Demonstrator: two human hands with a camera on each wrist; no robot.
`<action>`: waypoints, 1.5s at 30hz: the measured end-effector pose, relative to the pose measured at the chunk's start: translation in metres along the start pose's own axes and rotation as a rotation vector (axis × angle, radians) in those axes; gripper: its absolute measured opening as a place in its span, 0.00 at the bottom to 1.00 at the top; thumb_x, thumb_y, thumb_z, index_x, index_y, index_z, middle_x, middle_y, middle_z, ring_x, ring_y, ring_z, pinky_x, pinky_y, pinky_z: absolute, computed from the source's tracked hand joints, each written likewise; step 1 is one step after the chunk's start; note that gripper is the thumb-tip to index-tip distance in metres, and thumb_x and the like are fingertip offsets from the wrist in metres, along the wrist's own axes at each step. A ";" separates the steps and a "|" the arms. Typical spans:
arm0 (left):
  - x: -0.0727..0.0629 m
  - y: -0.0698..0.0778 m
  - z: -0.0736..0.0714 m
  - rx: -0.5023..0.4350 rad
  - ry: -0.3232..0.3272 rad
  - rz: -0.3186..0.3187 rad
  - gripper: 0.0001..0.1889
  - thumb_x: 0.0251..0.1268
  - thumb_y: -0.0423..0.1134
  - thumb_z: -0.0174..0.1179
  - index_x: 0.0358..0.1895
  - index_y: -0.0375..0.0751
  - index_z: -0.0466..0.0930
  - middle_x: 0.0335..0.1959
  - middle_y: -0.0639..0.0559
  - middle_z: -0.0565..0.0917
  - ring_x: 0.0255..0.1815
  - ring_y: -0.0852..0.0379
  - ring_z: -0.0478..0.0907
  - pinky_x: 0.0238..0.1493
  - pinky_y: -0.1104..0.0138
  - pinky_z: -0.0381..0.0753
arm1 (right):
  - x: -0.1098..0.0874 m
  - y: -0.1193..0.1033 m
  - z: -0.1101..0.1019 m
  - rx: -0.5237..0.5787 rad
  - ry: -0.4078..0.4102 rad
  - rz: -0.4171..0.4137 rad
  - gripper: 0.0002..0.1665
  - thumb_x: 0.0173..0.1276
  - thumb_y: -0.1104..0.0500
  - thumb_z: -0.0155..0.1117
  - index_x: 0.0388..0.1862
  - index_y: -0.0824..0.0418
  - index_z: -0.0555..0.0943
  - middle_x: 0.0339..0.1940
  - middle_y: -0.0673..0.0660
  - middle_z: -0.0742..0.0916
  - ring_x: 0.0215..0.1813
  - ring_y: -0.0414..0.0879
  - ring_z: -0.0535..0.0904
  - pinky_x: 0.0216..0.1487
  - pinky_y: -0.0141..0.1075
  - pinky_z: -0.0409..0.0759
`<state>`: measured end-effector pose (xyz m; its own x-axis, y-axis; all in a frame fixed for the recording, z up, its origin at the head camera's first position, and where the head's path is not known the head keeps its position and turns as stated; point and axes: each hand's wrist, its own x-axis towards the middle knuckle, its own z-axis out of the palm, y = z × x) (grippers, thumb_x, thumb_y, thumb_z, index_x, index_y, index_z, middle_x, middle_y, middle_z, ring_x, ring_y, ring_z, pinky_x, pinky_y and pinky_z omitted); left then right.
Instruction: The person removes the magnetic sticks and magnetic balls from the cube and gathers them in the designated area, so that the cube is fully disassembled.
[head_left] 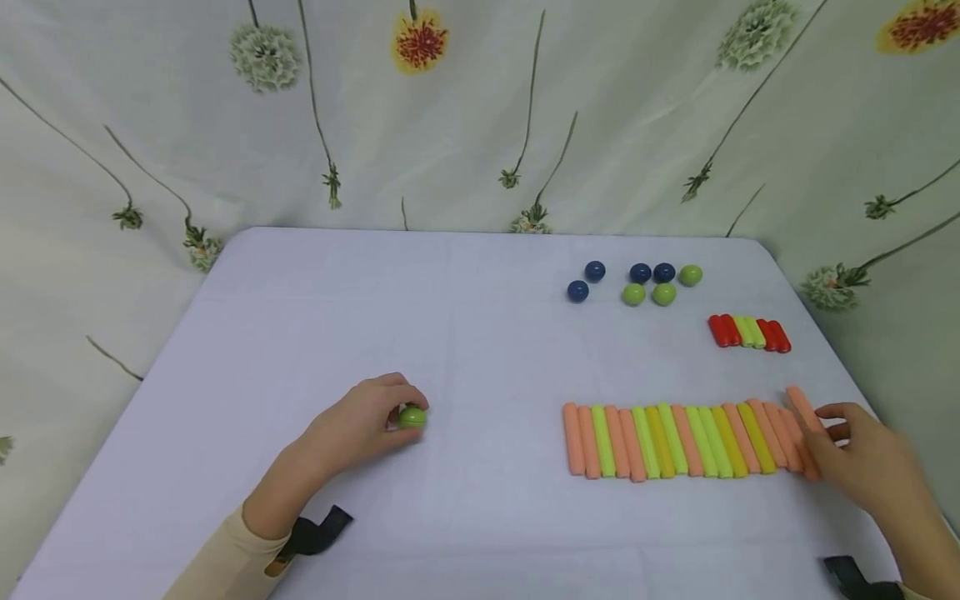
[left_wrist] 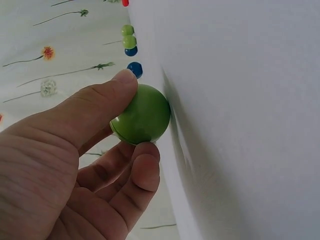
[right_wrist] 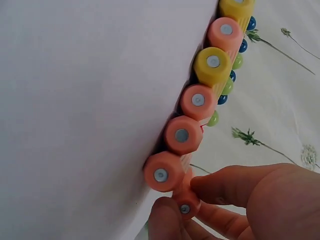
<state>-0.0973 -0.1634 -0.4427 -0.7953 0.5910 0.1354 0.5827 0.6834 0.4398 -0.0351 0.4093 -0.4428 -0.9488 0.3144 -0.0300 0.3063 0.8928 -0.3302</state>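
Observation:
My left hand pinches a green ball between thumb and fingertips, low over the left-middle of the white table. The left wrist view shows the ball close to the tabletop, its shadow beside it. At the table's right side, my right hand pinches a salmon-coloured magnetic rod with a metal disc in its end. This rod is tilted at the right end of a long row of salmon, lime and yellow rods lying side by side. In the right wrist view it is very close to the last rod; whether they touch is unclear.
Several dark blue balls and green balls sit toward the back right. In front of them, farther right, lies a short row of red and lime rods. A flower-patterned cloth hangs behind the white table.

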 end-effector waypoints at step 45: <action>0.224 0.000 0.015 -0.464 0.056 -0.255 0.23 0.56 0.35 0.71 0.56 0.39 0.78 0.46 0.50 0.80 0.43 0.53 0.76 0.41 0.63 0.77 | 0.015 0.048 0.018 0.198 -0.120 0.204 0.37 0.76 0.37 0.41 0.57 0.71 0.71 0.40 0.63 0.79 0.41 0.56 0.71 0.28 0.35 0.71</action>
<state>-0.2734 -0.0250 -0.4254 -0.9173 0.3980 0.0143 0.2442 0.5337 0.8096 -0.0358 0.4512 -0.4758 -0.8751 0.4299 -0.2221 0.4818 0.7310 -0.4833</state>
